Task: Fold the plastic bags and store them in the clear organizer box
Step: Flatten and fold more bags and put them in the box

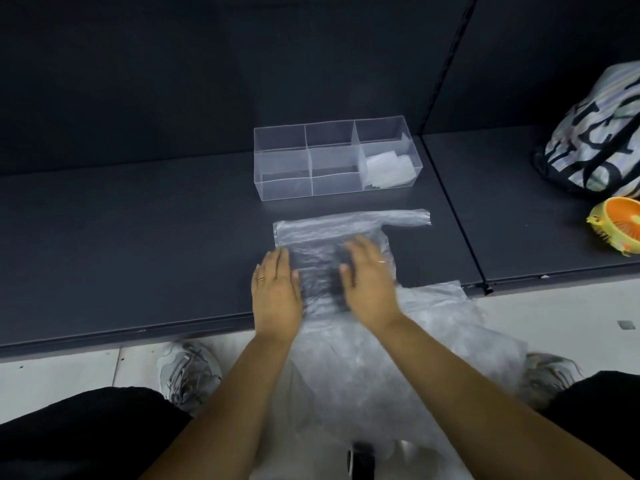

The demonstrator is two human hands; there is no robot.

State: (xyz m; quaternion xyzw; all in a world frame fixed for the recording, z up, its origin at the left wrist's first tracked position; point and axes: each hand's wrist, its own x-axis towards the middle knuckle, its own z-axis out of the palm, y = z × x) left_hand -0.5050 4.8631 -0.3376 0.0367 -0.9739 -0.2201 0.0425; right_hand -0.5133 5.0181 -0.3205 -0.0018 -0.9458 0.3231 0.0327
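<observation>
Dark shelf (138,237), front edge running left to right just behind the wrists; bare room to the left of the box and bag, and behind the box up to the back wall. A seam divides the shelf at right.

One clear box (334,157), long axis left-right, parallel to the front edge, set back near mid-shelf. Six compartments, two rows of three. Near-right compartment holds folded bags (388,171); count cannot be told. The other five look empty.

One bag (318,233) lies flat just in front of the box, apart from it. One handle strip points right, along the box's long axis; the body runs toward the person and hangs over the front edge. More loose plastic (398,358) drapes below the edge; number of bags there unclear.

Left hand (275,289) and right hand (369,282): both flat, palms down, fingers extended, pressing the bag, gripping nothing.

Far right: one patterned backpack (595,133), one orange fan (620,226), well apart from the bag.
</observation>
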